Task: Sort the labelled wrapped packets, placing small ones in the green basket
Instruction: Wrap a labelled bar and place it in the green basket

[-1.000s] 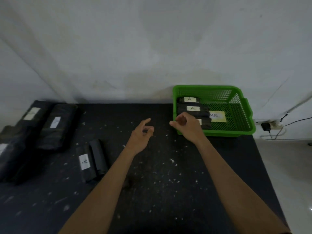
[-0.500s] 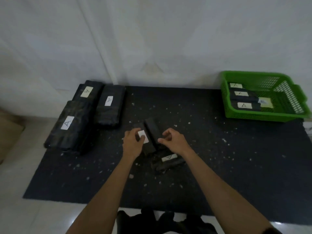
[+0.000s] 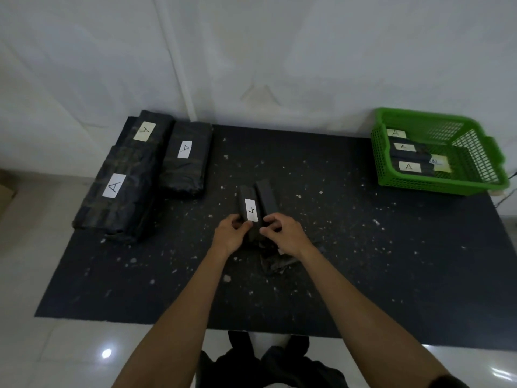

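Black-wrapped small packet pinched at its near end between left hand and right hand fingers, pickup underway; next, carry far right to green basket.

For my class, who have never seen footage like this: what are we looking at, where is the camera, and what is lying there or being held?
No machine here: a person wears a camera on the head, looking down at both bare arms. The left hand and right hand grip the near end of a small black packet labelled A; a second lies beside it. They rest on a dark speckled mat. Three large packets sit far left. The green basket, far right, holds three small ones.
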Demonstrator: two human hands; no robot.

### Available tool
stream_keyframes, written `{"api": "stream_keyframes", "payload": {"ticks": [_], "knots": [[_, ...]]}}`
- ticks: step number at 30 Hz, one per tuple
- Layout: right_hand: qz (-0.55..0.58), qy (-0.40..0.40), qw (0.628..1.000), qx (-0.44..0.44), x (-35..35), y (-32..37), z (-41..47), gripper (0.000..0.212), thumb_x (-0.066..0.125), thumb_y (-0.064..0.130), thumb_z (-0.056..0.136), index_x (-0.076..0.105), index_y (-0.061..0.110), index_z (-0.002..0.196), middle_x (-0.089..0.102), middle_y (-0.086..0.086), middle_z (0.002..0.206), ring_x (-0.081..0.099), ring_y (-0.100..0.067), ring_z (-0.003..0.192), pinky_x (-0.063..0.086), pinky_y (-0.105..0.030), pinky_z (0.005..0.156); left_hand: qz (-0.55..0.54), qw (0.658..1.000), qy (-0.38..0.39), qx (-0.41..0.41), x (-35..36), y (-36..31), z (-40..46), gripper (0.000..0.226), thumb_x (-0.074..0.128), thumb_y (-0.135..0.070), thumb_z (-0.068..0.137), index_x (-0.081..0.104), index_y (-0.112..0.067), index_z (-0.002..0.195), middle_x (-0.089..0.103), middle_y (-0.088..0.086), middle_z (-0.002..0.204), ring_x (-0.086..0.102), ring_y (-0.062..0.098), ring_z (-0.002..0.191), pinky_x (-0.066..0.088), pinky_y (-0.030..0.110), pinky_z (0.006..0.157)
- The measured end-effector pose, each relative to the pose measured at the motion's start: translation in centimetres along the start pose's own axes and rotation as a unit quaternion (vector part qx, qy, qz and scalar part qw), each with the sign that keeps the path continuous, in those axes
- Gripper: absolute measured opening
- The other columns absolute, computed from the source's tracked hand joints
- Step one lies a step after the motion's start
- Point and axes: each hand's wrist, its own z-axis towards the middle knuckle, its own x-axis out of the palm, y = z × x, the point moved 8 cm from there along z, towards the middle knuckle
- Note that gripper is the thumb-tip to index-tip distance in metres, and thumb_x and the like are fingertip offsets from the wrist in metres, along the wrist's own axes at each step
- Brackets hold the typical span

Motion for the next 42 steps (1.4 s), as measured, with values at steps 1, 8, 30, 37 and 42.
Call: {"api": "stream_keyframes", "payload": {"ticks": [1,8,30,37,42], "knots": [[0.013,-0.012,1.0,-0.007,-0.6,0.3,-0.1,0.036,0.074,0.032,0.092,0.064,0.021,0.124,0.073,0.002,0.099,0.07,-0.017,0.093,0.057,-0.042,0.094,-0.037,0.999,0.001,0.005,-0.4,-0.1,0.0,0.045,0.067,-0.033,0.094,0.059,-0.014,0.135,0.065,0.006,0.129,0.062,0.021,0.115,0.05,0.038,0.102],[0.114,-0.1,0.988,-0.041,-6.3,3.2,-0.3,0.098,0.083,0.05,0.077,0.021,0.051,0.152,0.045,-0.006,0.144,0.05,-0.023,0.13,0.055,-0.052,0.098,-0.096,0.991,0.067,0.071,-2.5,-5.3,-2.6,0.029,0.058,-0.027,0.101,0.067,-0.026,0.128,0.066,-0.004,0.121,0.063,0.006,0.102,0.056,0.019,0.078],[0.129,-0.238,0.934,-0.232,-21.7,7.3,-8.0,0.02,0.077,0.033,0.089,0.069,0.025,0.107,0.067,0.01,0.105,0.064,-0.011,0.098,0.059,-0.037,0.076,-0.139,0.936,-0.006,0.325,0.5,-23.7,-9.7,0.034,0.065,-0.009,0.095,0.052,-0.019,0.125,0.056,0.005,0.118,0.064,0.012,0.096,0.057,0.018,0.069],[0.117,-0.146,0.957,-0.223,-21.2,6.6,-8.9,0.056,0.083,0.034,0.083,0.056,0.032,0.132,0.058,0.018,0.118,0.064,-0.01,0.103,0.061,-0.032,0.081,-0.191,0.947,0.003,0.258,0.1,-22.8,-9.0,0.05,0.071,-0.021,0.092,0.049,-0.025,0.137,0.066,0.005,0.117,0.071,0.008,0.072,0.058,0.025,0.07],[0.169,-0.169,0.947,-0.216,-22.1,6.5,-9.1,0.041,0.077,0.033,0.09,0.065,0.02,0.126,0.068,-0.002,0.102,0.067,-0.016,0.064,0.062,-0.04,0.068,-0.102,0.956,-0.002,0.274,0.1,-23.0,-9.0,0.057,0.081,-0.039,0.081,0.049,-0.031,0.128,0.064,0.004,0.119,0.071,0.017,0.091,0.061,0.034,0.081]]}}
